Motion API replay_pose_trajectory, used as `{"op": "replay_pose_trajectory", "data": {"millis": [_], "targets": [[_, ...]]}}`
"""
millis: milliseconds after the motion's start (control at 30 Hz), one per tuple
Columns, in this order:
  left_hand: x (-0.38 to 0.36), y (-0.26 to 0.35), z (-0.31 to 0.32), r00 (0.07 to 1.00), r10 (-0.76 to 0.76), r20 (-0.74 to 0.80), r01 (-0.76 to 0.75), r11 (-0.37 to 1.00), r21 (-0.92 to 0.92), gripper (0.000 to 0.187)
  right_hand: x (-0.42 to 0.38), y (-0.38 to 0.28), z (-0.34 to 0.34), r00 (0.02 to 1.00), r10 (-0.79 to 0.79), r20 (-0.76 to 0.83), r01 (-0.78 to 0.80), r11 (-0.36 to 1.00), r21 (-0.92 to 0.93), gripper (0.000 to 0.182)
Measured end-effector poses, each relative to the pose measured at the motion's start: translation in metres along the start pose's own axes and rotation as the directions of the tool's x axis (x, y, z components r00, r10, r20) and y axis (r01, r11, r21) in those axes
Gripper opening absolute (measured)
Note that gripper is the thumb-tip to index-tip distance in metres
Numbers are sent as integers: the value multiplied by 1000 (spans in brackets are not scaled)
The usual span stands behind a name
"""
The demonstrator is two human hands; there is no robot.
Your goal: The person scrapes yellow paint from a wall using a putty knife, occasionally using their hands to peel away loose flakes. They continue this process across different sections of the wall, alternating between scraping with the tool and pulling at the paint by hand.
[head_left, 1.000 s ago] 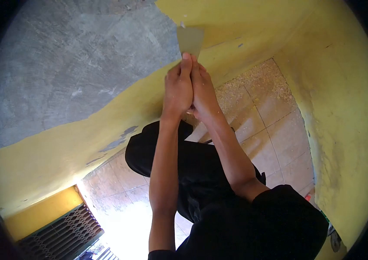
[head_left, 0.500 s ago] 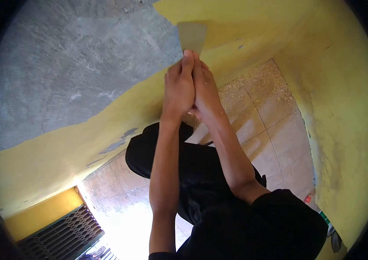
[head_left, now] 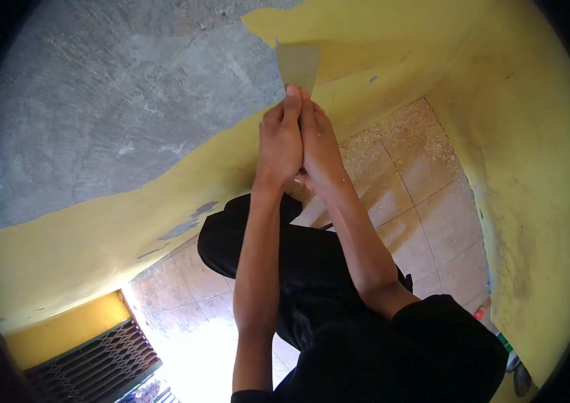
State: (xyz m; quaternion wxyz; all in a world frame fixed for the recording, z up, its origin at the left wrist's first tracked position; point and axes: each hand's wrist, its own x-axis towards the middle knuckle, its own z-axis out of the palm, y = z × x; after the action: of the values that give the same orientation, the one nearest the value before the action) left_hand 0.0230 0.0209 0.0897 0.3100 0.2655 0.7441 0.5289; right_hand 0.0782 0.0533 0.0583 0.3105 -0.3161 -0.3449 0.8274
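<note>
A wide-bladed scraper (head_left: 298, 66) points away from me, its flat blade against the wall where yellow paint (head_left: 359, 40) meets bare grey plaster (head_left: 130, 101). My left hand (head_left: 281, 144) and my right hand (head_left: 321, 141) are pressed together around its handle, thumbs lying forward near the base of the blade. The fingers wrap closed and hide the handle. Both arms reach straight out from my body.
Paint flakes (head_left: 426, 131) litter the tiled floor (head_left: 432, 221) in the corner by the right-hand yellow wall (head_left: 533, 201). My bent, black-clad knee (head_left: 221, 238) is close to the wall. A folding metal gate (head_left: 103, 359) stands at lower left beside bright light.
The scraper and both hands sit slightly lower in view, with the blade drawn back a little toward me. The whole view has shifted slightly. The grip is the same.
</note>
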Motion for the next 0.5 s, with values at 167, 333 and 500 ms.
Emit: {"op": "replay_pose_trajectory", "data": {"millis": [167, 333, 500], "targets": [[2, -13, -4, 1000, 10, 26, -10, 1000, -22, 60, 1, 4, 5, 999, -35, 3, 35, 999, 1, 52], [4, 3, -5, 999, 17, 32, -17, 1000, 2, 60, 0, -7, 8, 999, -39, 36, 38, 998, 40, 52], [0, 5, 0, 999, 8, 50, -5, 998, -61, 58, -3, -9, 6, 1000, 10, -2, -10, 1000, -5, 55]]}}
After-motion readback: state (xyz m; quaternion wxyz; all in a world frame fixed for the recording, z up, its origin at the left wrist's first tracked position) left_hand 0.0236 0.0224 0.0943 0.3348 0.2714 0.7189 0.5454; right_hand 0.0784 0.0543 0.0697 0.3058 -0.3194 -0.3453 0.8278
